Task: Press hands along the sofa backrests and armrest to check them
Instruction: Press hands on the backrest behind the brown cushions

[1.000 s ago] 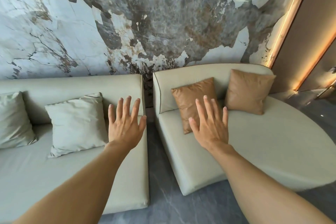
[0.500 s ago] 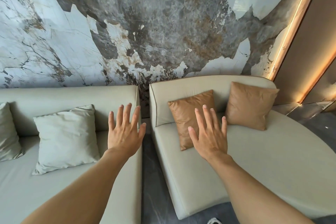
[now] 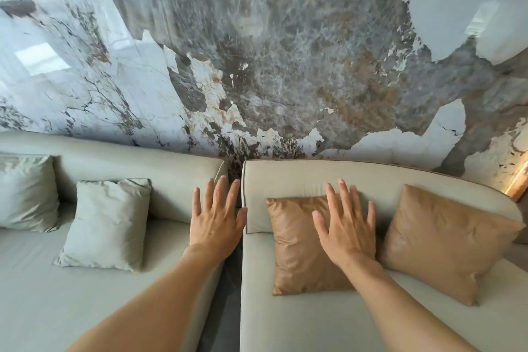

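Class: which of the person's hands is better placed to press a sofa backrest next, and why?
Left. The left hand is spread before the bare end of the left backrest, nothing between. The right hand lies over a tan cushion that covers the right backrest.

Two pale grey-green sofa backrests [image 3: 300, 180] stand side by side, apparently undented.

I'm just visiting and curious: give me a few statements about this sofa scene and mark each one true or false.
1. Both hands, left hand and right hand, are open with fingers spread. True.
2. The right hand is in front of a green cushion. False: it is in front of the tan cushion.
3. Two pale green cushions lie on the left sofa. True.
4. The two sofa sections are joined without a gap. False: a dark gap separates them.
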### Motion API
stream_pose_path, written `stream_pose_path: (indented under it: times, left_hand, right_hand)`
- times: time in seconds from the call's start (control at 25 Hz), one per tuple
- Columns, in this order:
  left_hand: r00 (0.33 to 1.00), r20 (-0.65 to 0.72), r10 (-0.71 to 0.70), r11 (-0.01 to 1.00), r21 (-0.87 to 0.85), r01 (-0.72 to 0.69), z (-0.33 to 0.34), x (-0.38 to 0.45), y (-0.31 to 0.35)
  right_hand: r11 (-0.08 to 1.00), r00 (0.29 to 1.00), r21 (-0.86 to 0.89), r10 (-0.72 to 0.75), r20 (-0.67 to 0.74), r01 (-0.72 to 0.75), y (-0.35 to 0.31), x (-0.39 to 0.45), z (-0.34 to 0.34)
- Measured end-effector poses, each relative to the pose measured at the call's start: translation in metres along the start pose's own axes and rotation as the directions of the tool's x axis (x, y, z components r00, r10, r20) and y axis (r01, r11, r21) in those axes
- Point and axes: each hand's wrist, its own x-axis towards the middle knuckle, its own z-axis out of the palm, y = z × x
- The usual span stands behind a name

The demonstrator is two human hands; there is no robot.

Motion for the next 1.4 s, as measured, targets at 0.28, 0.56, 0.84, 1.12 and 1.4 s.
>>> stream_pose_path:
  times: [0.28, 0.56, 0.84, 1.12, 1.4]
  left_hand:
    - [0.998, 0.058, -0.040, 0.998, 0.040, 0.037, 0.029, 0.044, 0.027]
    - [0.995, 0.095, 0.023, 0.999, -0.038, -0.020, 0.086, 0.128, 0.017]
    - [0.958, 0.274, 0.090, 0.992, -0.115, -0.060, 0.196, 0.233, -0.019]
    - [0.940, 0.338, 0.047, 0.997, -0.070, -0.025, 0.314, 0.278, -0.032]
    - [0.966, 0.249, 0.073, 0.997, -0.049, -0.063, 0.387, 0.287, -0.006]
  right_hand:
    - [0.999, 0.995, -0.001, -0.044, 0.089, 0.044, 0.029, 0.060, 0.021]
    - [0.996, 0.980, -0.083, 0.007, 0.200, 0.010, 0.015, 0.118, 0.061]
    - [0.980, 0.937, -0.173, 0.151, 0.315, -0.099, -0.013, 0.209, 0.132]
    - [0.985, 0.898, -0.158, 0.125, 0.423, -0.063, 0.010, 0.278, 0.243]
    - [0.998, 0.919, -0.055, 0.029, 0.393, -0.008, 0.048, 0.297, 0.337]
